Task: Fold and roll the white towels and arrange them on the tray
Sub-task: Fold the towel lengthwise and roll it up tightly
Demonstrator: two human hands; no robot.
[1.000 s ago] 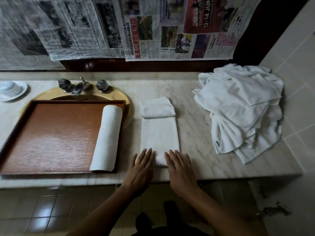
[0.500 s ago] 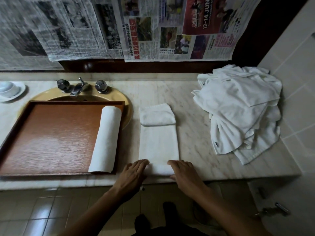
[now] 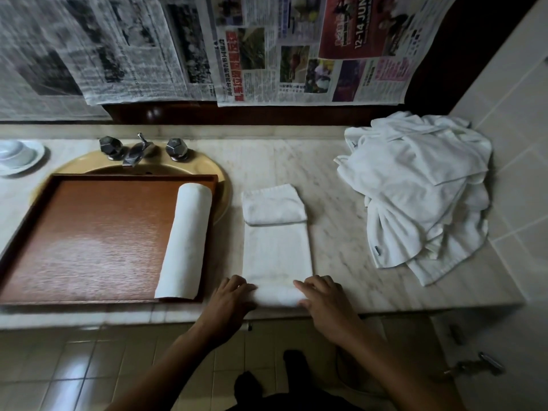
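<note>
Ok, head view only, so one pass.

- Folded towel (image 3: 277,250) lies as a narrow strip on the marble tabletop (image 3: 335,226), running away from the person, just right of the tray (image 3: 89,232). Near end is turned up into a small starter roll at the tabletop edge.
- Far end carries a thicker flap (image 3: 274,204). Doubled-back end or a separate piece, cannot tell.
- Left hand (image 3: 234,295): grip narrow, fingers curled over the roll's left end.
- Right hand (image 3: 323,301): same on the right end, fingers curved over the top, thumb low at the near side.
- Rolled towel (image 3: 186,241) already sits on the tray along its right wall. The tray rests over the sink (image 3: 221,185).
- Loose towel pile (image 3: 415,197) is against the right wall, well apart from the hands.

Step, as judged: start of the second roll. One done, pile untouched, so early in the task.

Risks from here:
- Uneven push between the hands makes the roll cone or telescope, and the strip edges walk off line.
- Slack first turn gives a loose core, so the roll sags when lifted.
- The flap adds a thickness step, so the roll likely bulges or skews there unless tension holds.
- The roll starts right at the tabletop edge. Any pull toward the body could drop it to the floor.
- The tray spans the basin, so a heavy set-down near its far edge could rock it.
</note>
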